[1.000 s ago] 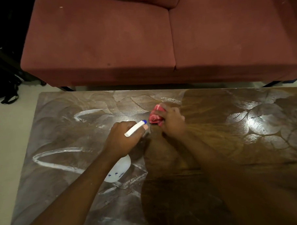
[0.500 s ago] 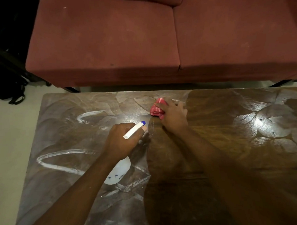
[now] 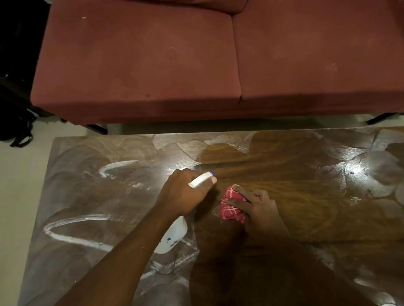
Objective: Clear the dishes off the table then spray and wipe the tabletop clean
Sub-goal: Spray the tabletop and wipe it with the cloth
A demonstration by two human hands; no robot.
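A dark wooden table (image 3: pixel 302 190) fills the lower view, with white streaks and hazy smears over its left half and right end. My left hand (image 3: pixel 184 193) grips a white spray bottle (image 3: pixel 172 235) by its neck; the nozzle with a blue tip points to the right. Just right of it, my right hand (image 3: pixel 256 210) presses a bunched red patterned cloth (image 3: pixel 231 207) onto the tabletop, fingers curled over it. The wood around and behind the cloth looks darker and free of smears. No dishes are in view.
A maroon sofa (image 3: pixel 192 60) stands just beyond the table's far edge. A black bag (image 3: pixel 7 124) lies on the pale floor (image 3: pixel 10 184) at the far left, beside dark furniture.
My right hand has dragged the red cloth from near the far edge back toward me, to the right of the nozzle. The left hand with the bottle has stayed about in place.
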